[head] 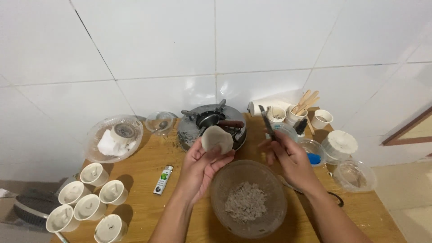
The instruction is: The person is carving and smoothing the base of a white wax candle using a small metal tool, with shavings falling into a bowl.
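1. The wooden table [148, 180] is carrying a clear bowl [249, 198] of grey shavings.
2. The left hand [202, 164] is clamping a pale wax lump [217, 139] above the bowl, flat face toward the camera.
3. The right hand [290, 157] is gripping a knife [267, 122], its blade pointing up and away.

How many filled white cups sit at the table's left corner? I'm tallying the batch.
6 white cups: top one, two in the middle row, two below, and one nearest the edge. None looks hidden.
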